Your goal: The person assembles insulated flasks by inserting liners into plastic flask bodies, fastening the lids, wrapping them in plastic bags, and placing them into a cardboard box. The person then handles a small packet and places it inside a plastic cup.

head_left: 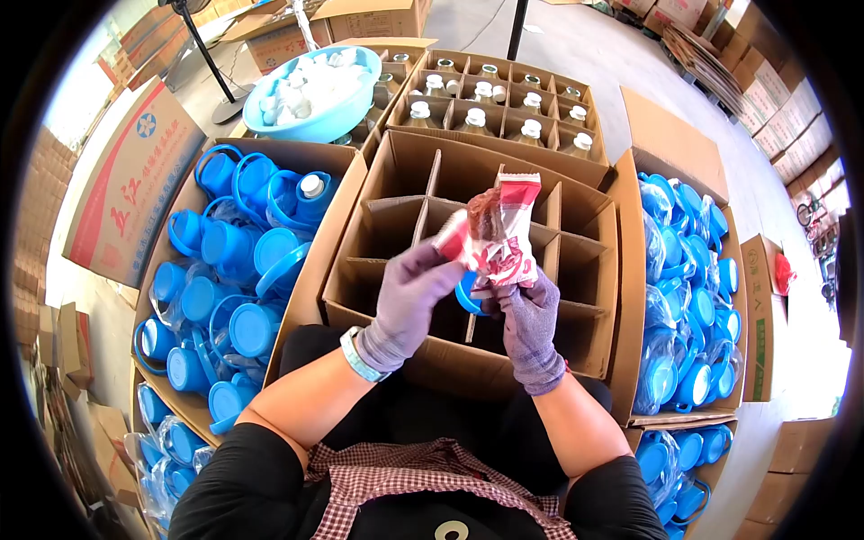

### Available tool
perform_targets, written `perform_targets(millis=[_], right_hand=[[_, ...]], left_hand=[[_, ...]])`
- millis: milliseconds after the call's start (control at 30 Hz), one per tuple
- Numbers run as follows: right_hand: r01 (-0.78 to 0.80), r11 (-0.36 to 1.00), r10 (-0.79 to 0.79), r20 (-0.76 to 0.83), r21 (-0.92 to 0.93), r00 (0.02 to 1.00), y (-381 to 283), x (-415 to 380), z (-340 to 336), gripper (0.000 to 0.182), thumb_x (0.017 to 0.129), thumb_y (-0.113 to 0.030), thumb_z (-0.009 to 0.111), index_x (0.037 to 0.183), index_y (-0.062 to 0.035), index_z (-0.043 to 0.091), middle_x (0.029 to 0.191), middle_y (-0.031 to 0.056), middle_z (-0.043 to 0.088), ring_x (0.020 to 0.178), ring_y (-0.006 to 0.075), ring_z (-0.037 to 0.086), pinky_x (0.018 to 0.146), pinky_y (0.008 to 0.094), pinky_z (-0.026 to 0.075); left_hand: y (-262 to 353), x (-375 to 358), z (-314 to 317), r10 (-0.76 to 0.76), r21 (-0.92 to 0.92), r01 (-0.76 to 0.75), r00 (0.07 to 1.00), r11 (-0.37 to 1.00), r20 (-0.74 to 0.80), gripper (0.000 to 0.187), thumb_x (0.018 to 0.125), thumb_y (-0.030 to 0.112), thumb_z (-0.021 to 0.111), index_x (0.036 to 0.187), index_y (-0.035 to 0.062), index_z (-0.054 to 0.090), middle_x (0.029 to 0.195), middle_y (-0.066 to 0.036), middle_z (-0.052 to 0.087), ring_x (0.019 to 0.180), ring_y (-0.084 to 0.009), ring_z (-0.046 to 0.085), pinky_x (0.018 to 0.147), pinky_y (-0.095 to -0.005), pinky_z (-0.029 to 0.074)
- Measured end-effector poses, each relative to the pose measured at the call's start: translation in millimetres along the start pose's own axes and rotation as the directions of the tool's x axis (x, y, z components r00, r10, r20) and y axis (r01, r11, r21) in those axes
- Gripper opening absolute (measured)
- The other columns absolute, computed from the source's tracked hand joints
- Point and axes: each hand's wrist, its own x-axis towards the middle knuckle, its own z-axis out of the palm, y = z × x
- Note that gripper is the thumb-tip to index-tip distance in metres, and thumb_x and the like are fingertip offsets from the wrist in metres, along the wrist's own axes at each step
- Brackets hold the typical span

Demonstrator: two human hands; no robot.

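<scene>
Both my hands wear thin purple-grey gloves and meet over a divided cardboard box (405, 171). A torn red-and-white wrapper (517, 229) with a brown piece of food (486, 216) showing from it stands upright between them. My right hand (529, 324) grips the wrapper's lower end. My left hand (409, 301) has its fingers pinched at the wrapper's torn left flap. Something blue (468, 293) shows just below the wrapper, partly hidden by my hands. Most of the box's compartments below look dark and deep.
Boxes of blue lidded containers (254, 329) (697, 306) stand at left and right. Behind is a box of white-capped bottles (476, 117). A light-blue basin (355, 94) of white caps sits at back left, near a black stand (202, 54).
</scene>
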Motion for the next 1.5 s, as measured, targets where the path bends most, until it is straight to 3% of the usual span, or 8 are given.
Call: perform_targets(millis=[100,233,367,433,700,900,1133,1500], right_hand=[[-0.036,0.997,0.033,-0.045,-0.073,0.998,-3,-2,6,0.028,0.098,-0.026,0.073,0.113,-0.0027,0.068,0.094,0.0043,0.074,0.081,0.0114,0.071,0.07,0.0239,0.056],[0.056,0.998,-0.056,-0.006,0.02,0.998,13,-8,18,0.023,0.097,-0.011,0.071,0.118,-0.0017,0.07,0.093,-0.0029,0.07,0.073,0.0023,0.057,0.063,0.0205,0.045],[0.476,0.669,-0.433,0.222,-0.571,0.874,13,-3,21,0.022,0.089,0.0,0.068,0.11,-0.0025,0.072,0.089,0.0091,0.072,0.075,0.0196,0.07,0.07,0.0301,0.053],[0.445,0.674,-0.415,0.196,-0.589,0.888,5,-5,24,0.023,0.087,0.001,0.066,0.108,-0.0033,0.072,0.089,0.0123,0.072,0.076,0.0298,0.072,0.071,0.0357,0.055],[0.393,0.682,-0.361,0.184,-0.617,0.914,9,-6,15,0.02,0.086,-0.004,0.07,0.106,-0.0028,0.072,0.092,0.0132,0.074,0.08,0.0255,0.074,0.073,0.0354,0.056],[0.342,0.853,-0.331,0.097,-0.396,0.939,-6,-4,17,0.043,0.092,-0.017,0.079,0.123,0.0085,0.065,0.111,0.0073,0.073,0.099,0.0124,0.067,0.089,0.0304,0.054],[0.671,0.52,-0.511,0.438,-0.527,0.74,-74,-34,5,0.035,0.075,-0.03,0.085,0.098,-0.004,0.077,0.089,0.0117,0.072,0.079,0.0305,0.07,0.073,0.0389,0.056],[0.839,0.403,-0.546,0.64,-0.364,0.54,-106,-40,11,0.025,0.065,-0.013,0.079,0.09,-0.0126,0.08,0.084,0.0029,0.068,0.076,0.0204,0.069,0.062,0.0314,0.052]], left_hand=[[10,-1,7,0.121,-0.315,-0.053,0.972,0.948,0.201,0.088,0.088,0.024,0.079,0.156,-0.001,0.03,0.146,-0.012,0.051,0.132,-0.0208,0.054,0.111,-0.0361,0.044],[-6,-1,7,0.166,-0.132,-0.156,0.984,0.979,0.068,0.093,0.085,0.029,0.084,0.156,0.0019,0.03,0.143,-0.013,0.051,0.131,-0.0228,0.054,0.111,-0.0386,0.045],[6,-2,11,0.356,-0.005,-0.366,0.91,0.931,-0.212,0.102,0.076,0.023,0.091,0.153,0.001,0.027,0.137,-0.014,0.053,0.125,-0.024,0.057,0.11,-0.0395,0.046],[10,11,-3,0.785,0.491,-0.672,0.618,0.554,-0.039,0.081,0.08,0.019,0.087,0.148,0.0061,0.044,0.143,-0.016,0.051,0.135,-0.0301,0.05,0.114,-0.0431,0.041],[38,-11,-4,0.732,0.773,-0.578,0.402,-0.262,0.549,0.038,0.073,0.024,0.085,0.109,0.0341,0.08,0.149,-0.013,0.054,0.144,-0.0406,0.04,0.121,-0.059,0.022],[16,-19,7,0.702,0.763,-0.595,0.431,-0.251,0.567,0.032,0.075,0.025,0.086,0.105,0.0356,0.081,0.155,-0.017,0.043,0.145,-0.0438,0.034,0.12,-0.0608,0.021],[5,-46,5,0.852,0.529,-0.846,0.224,-0.072,0.474,0.036,0.067,0.019,0.089,0.1,0.0282,0.079,0.162,-0.023,0.033,0.146,-0.0454,0.034,0.117,-0.058,0.032],[15,-107,-10,0.799,0.238,-0.966,0.222,0.102,0.559,0.041,0.076,0.027,0.078,0.115,0.0212,0.066,0.162,-0.021,0.032,0.147,-0.0426,0.035,0.118,-0.0572,0.031]])
